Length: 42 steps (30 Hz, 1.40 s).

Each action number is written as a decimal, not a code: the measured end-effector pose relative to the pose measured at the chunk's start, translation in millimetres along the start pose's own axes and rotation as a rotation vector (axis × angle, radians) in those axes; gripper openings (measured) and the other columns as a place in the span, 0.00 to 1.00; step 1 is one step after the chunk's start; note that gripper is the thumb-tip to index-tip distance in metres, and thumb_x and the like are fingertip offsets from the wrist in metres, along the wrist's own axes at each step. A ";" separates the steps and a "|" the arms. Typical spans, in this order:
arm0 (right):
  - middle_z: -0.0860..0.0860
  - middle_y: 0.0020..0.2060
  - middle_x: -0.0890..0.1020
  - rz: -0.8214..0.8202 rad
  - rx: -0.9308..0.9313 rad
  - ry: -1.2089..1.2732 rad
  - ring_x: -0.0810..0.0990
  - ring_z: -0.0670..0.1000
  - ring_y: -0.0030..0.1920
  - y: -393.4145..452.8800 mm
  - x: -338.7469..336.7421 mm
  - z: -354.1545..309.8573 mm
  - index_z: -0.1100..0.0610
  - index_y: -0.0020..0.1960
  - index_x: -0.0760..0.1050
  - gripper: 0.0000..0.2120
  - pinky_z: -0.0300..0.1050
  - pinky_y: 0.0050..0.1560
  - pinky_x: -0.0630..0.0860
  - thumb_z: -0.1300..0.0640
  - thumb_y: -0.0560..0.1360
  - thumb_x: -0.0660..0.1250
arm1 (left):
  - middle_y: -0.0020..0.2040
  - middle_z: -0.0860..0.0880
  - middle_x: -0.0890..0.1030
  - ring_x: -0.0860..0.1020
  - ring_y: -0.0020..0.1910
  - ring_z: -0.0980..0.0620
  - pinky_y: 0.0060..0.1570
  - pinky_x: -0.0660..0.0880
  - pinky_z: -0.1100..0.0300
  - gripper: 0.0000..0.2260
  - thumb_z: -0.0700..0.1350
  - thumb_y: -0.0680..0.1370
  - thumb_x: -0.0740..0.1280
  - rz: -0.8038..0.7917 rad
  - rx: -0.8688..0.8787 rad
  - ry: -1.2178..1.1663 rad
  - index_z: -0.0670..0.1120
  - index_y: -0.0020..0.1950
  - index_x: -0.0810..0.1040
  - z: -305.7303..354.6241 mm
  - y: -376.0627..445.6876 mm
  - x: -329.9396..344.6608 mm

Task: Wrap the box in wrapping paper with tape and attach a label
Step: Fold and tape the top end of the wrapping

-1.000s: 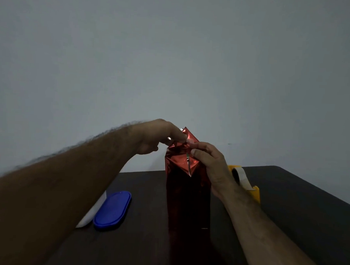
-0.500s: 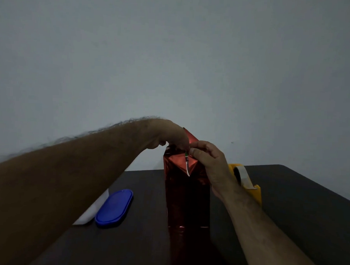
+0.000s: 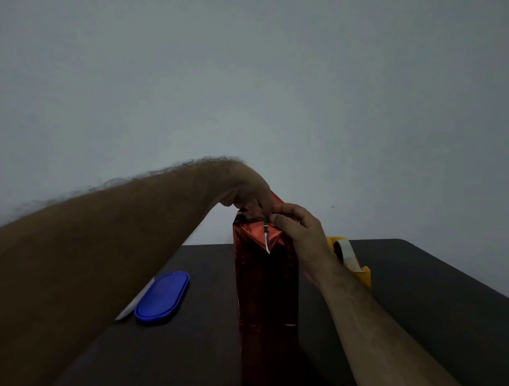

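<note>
While both hands (image 3: 278,220) pinch the top flaps (image 3: 263,234), box (image 3: 265,283) sides look wrapped; taping top, label remain.

Dark table (image 3: 417,302) against a pale wall. On it: tall box (image 3: 268,281) in shiny red wrapping paper, standing upright near the middle; blue oval lid (image 3: 162,297) to its left, touching a white item (image 3: 134,304) partly hidden by an arm; yellow tape dispenser (image 3: 351,259) to the right, behind a wrist.

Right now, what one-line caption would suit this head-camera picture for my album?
Both hands, left hand and right hand, pinch folded flaps atop a tall box in shiny red wrapping paper.
</note>
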State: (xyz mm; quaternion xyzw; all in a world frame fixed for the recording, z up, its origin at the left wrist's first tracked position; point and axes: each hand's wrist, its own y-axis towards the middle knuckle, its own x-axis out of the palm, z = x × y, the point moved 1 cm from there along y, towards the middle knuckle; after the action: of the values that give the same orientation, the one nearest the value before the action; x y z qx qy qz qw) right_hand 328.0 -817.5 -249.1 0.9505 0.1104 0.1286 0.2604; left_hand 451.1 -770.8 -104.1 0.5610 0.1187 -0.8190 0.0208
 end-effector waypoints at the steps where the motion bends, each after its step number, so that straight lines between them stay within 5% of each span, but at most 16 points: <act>1: 0.52 0.55 0.86 0.002 -0.001 -0.001 0.84 0.56 0.60 0.0 0.1 0.4 0.50 0.54 0.86 0.13 0.50 0.60 0.82 0.50 0.70 0.76 | 0.31 0.54 0.74 0.63 0.35 0.53 0.36 0.61 0.59 0.14 0.44 0.79 0.69 0.003 -0.008 0.016 0.49 0.35 0.72 0.8 -2.9 -0.8; 6: 0.53 0.56 0.86 -0.001 -0.002 -0.001 0.84 0.57 0.61 0.0 0.2 -0.1 0.49 0.54 0.86 0.09 0.55 0.65 0.81 0.53 0.73 0.77 | 0.17 0.56 0.68 0.63 0.29 0.54 0.33 0.63 0.62 0.29 0.42 0.79 0.66 0.013 -0.080 0.192 0.50 0.16 0.69 7.0 -12.0 -1.9; 10: 0.53 0.56 0.86 -0.008 0.013 0.008 0.84 0.57 0.61 -0.6 -1.1 -1.6 0.52 0.55 0.86 0.07 0.52 0.62 0.81 0.58 0.77 0.75 | 0.19 0.55 0.68 0.64 0.20 0.56 0.24 0.64 0.70 0.17 0.47 0.79 0.71 0.042 -0.051 0.153 0.49 0.33 0.70 2.5 -11.8 -7.9; 15: 0.55 0.60 0.84 -0.004 0.018 -0.028 0.84 0.55 0.60 -0.2 -0.6 -4.7 0.52 0.57 0.85 0.15 0.38 0.49 0.81 0.50 0.72 0.77 | 0.27 0.52 0.65 0.61 0.19 0.55 0.18 0.62 0.69 0.21 0.53 0.77 0.76 0.058 -0.058 0.025 0.48 0.37 0.66 -16.2 -7.8 -10.8; 19: 0.54 0.61 0.84 0.000 0.026 -0.025 0.84 0.56 0.61 0.6 1.5 -2.7 0.51 0.57 0.85 0.16 0.44 0.51 0.82 0.49 0.70 0.77 | 0.32 0.51 0.62 0.58 0.25 0.53 0.32 0.62 0.60 0.23 0.53 0.74 0.79 0.054 -0.147 -0.068 0.49 0.39 0.65 -35.2 1.1 -11.6; 22: 0.54 0.61 0.83 0.002 0.032 -0.017 0.84 0.55 0.60 -0.6 -1.2 -4.6 0.53 0.58 0.85 0.10 0.39 0.47 0.82 0.56 0.77 0.75 | 0.33 0.50 0.60 0.56 0.30 0.52 0.37 0.57 0.56 0.18 0.50 0.74 0.76 0.088 -0.153 -0.169 0.49 0.40 0.65 -40.3 4.5 -12.8; 25: 0.53 0.58 0.86 0.001 0.017 -0.035 0.84 0.54 0.60 0.1 -2.7 -4.2 0.52 0.57 0.86 0.09 0.44 0.56 0.82 0.58 0.77 0.74 | 0.36 0.49 0.68 0.64 0.33 0.52 0.42 0.64 0.54 0.19 0.60 0.72 0.78 0.055 -0.099 -0.267 0.49 0.47 0.75 -33.3 -1.5 -5.8; 27: 0.52 0.57 0.86 0.017 0.026 -0.055 0.84 0.54 0.60 -0.1 -2.2 -5.2 0.51 0.57 0.86 0.09 0.49 0.60 0.81 0.57 0.77 0.75 | 0.60 0.42 0.79 0.78 0.57 0.45 0.62 0.71 0.46 0.33 0.62 0.74 0.76 0.030 -0.061 -0.267 0.46 0.73 0.73 -30.7 -1.5 4.0; 28: 0.52 0.58 0.86 0.020 0.033 -0.064 0.84 0.54 0.60 -1.2 0.1 -6.3 0.51 0.56 0.86 0.09 0.49 0.60 0.81 0.56 0.77 0.75 | 0.72 0.40 0.74 0.74 0.70 0.41 0.70 0.67 0.43 0.40 0.62 0.75 0.75 0.018 -0.065 -0.270 0.44 0.80 0.66 -34.0 -1.3 8.1; 29: 0.53 0.58 0.85 0.021 0.041 -0.058 0.84 0.54 0.60 -1.5 0.0 -6.4 0.50 0.56 0.86 0.09 0.50 0.59 0.81 0.54 0.76 0.76 | 0.74 0.40 0.72 0.71 0.73 0.41 0.72 0.67 0.43 0.41 0.61 0.75 0.76 0.016 -0.067 -0.299 0.44 0.80 0.64 -36.1 2.8 10.7; 31: 0.54 0.59 0.85 0.004 0.049 -0.043 0.84 0.56 0.60 -2.3 0.5 -6.4 0.49 0.55 0.86 0.11 0.51 0.59 0.82 0.52 0.73 0.76 | 0.54 0.46 0.76 0.76 0.52 0.48 0.55 0.71 0.51 0.33 0.61 0.71 0.79 0.044 -0.073 -0.361 0.44 0.67 0.71 -45.8 11.2 8.6; 33: 0.54 0.60 0.84 -0.009 0.058 -0.044 0.85 0.56 0.60 -3.4 1.0 -7.7 0.50 0.56 0.86 0.09 0.49 0.55 0.83 0.55 0.75 0.76 | 0.41 0.49 0.67 0.63 0.37 0.51 0.44 0.64 0.54 0.30 0.59 0.68 0.82 0.052 -0.113 -0.385 0.43 0.57 0.73 -54.0 14.3 4.4; 35: 0.54 0.59 0.85 -0.008 0.062 -0.047 0.85 0.55 0.59 -3.6 0.3 -11.2 0.52 0.56 0.86 0.09 0.44 0.51 0.82 0.57 0.76 0.76 | 0.45 0.49 0.70 0.60 0.36 0.51 0.43 0.64 0.55 0.28 0.55 0.69 0.81 0.080 -0.113 -0.409 0.42 0.58 0.72 -57.3 13.2 2.8; 38: 0.52 0.58 0.86 0.023 0.062 -0.095 0.86 0.52 0.58 -4.8 0.1 -19.9 0.51 0.57 0.87 0.09 0.41 0.48 0.81 0.55 0.77 0.76 | 0.58 0.43 0.77 0.73 0.41 0.52 0.44 0.70 0.61 0.26 0.44 0.74 0.78 0.217 0.010 -0.573 0.38 0.68 0.74 -58.6 13.0 5.6; 40: 0.50 0.59 0.86 0.047 0.066 -0.131 0.86 0.50 0.58 -7.9 1.4 -24.5 0.49 0.60 0.86 0.12 0.42 0.50 0.81 0.48 0.78 0.75 | 0.59 0.42 0.79 0.77 0.49 0.49 0.46 0.73 0.61 0.19 0.40 0.75 0.76 0.334 0.139 -0.645 0.39 0.65 0.79 -61.7 7.6 11.0; 42: 0.46 0.58 0.86 0.062 0.055 -0.198 0.85 0.47 0.58 -13.0 2.1 -30.7 0.48 0.65 0.84 0.21 0.41 0.53 0.81 0.38 0.78 0.70 | 0.51 0.46 0.82 0.77 0.46 0.50 0.38 0.71 0.63 0.07 0.37 0.76 0.73 0.396 0.291 -0.644 0.41 0.54 0.84 -67.9 -2.0 17.9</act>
State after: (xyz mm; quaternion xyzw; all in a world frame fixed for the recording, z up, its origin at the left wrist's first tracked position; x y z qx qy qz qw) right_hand 318.9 -791.7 -230.0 0.9684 0.0580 0.0389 0.2395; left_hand 506.2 -752.3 -143.5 0.2849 -0.1213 -0.9413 0.1348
